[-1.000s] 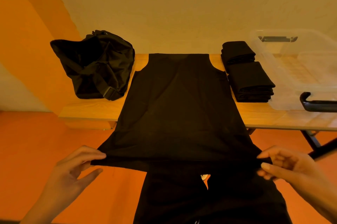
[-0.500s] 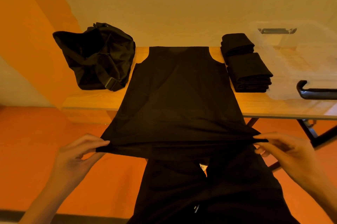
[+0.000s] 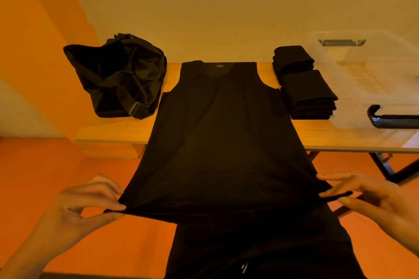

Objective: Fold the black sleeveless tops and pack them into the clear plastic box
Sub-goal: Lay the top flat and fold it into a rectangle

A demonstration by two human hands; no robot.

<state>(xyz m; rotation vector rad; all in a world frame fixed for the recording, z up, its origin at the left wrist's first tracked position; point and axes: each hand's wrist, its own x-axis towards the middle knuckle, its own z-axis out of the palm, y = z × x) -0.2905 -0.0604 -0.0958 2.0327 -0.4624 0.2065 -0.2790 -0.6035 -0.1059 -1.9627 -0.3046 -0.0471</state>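
On light wooden table (image 3: 118, 129), centre: black sleeveless top (image 3: 224, 133) spread flat, neck at far edge, lower part hanging off near edge toward person. Hem pulled taut btwn both hands. Left hand (image 3: 79, 206) pinches near-left hem corner, thumb under, fingers on top. Right hand (image 3: 367, 197) pinches near-right hem corner the same way.

Right of top, just beside it: two stacks of folded black tops (image 3: 308, 95), one behind the other, on table. Further right: clear plastic box (image 3: 374, 70) w/ black handle (image 3: 394, 120) on near rim; can't tell if anything inside. Left side of table: crumpled black fabric bag (image 3: 118, 74) w/ strap and buckle, apart from top.
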